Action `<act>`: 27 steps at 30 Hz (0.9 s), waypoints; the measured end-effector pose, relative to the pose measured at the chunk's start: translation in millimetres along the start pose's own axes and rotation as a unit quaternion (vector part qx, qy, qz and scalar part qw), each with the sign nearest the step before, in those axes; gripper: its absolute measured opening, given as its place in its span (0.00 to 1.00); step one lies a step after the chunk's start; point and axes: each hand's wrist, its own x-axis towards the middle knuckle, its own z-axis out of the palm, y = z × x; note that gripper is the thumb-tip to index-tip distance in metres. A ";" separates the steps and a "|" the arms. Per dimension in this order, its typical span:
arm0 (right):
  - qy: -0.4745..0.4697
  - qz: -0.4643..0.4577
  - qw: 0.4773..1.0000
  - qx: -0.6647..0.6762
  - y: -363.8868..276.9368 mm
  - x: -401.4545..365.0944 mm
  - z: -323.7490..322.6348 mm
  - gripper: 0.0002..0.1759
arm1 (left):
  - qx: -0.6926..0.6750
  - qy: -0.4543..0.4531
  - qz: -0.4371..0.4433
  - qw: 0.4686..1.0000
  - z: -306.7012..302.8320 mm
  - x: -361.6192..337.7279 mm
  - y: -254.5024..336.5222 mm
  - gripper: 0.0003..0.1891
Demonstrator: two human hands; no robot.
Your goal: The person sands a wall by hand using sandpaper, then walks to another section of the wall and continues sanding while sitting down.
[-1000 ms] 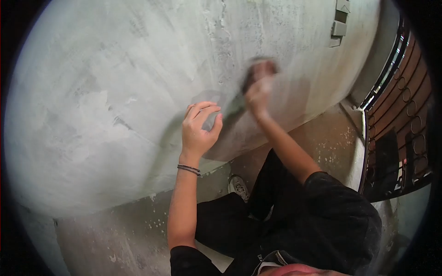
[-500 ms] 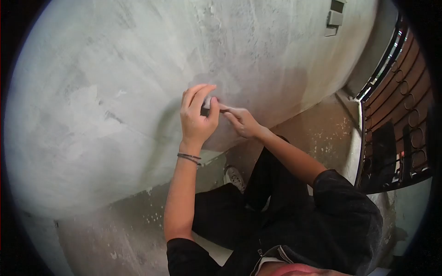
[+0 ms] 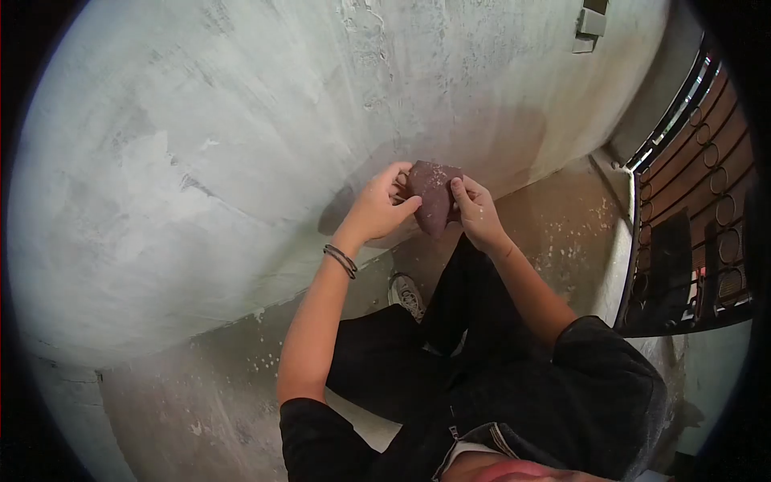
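Note:
A dark reddish-brown piece of sandpaper (image 3: 432, 197), dusted with white specks, is held up in front of the grey plastered wall (image 3: 241, 145). My left hand (image 3: 377, 210) grips its left edge with thumb and fingers. My right hand (image 3: 475, 210) pinches its right edge. Both hands are away from the wall surface, a little above the wall's foot. A dark bracelet sits on my left wrist.
I crouch in black clothes, with a grey shoe (image 3: 408, 296) on the dusty concrete floor (image 3: 562, 233). A dark metal railing with curled bars (image 3: 707, 201) runs along the right. A small box fitting (image 3: 590, 24) is mounted high on the wall.
A second ago my right hand was rubbing the wall high up. It then came down to my left hand, and both hands now hold the sandpaper between them, away from the wall.

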 end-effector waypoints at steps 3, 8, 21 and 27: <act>-0.024 -0.018 0.999 0.039 -9.7 -10.2 -2.0 0.16 | 0.129 0.043 -0.002 0.991 -4.5 -3.9 10.4 0.26; 0.020 -0.029 0.999 0.002 -15.2 -12.1 12.1 0.21 | 0.120 0.066 0.022 0.990 -2.4 -5.6 16.8 0.19; 0.110 -0.070 0.980 -0.148 -11.3 -15.5 -20.8 0.24 | 0.259 0.254 0.116 0.925 -44.9 -45.1 79.4 0.19; 0.219 -0.025 0.884 -0.412 82.0 -60.1 -230.8 0.24 | 0.391 0.696 0.194 0.570 -178.4 -97.9 84.6 0.23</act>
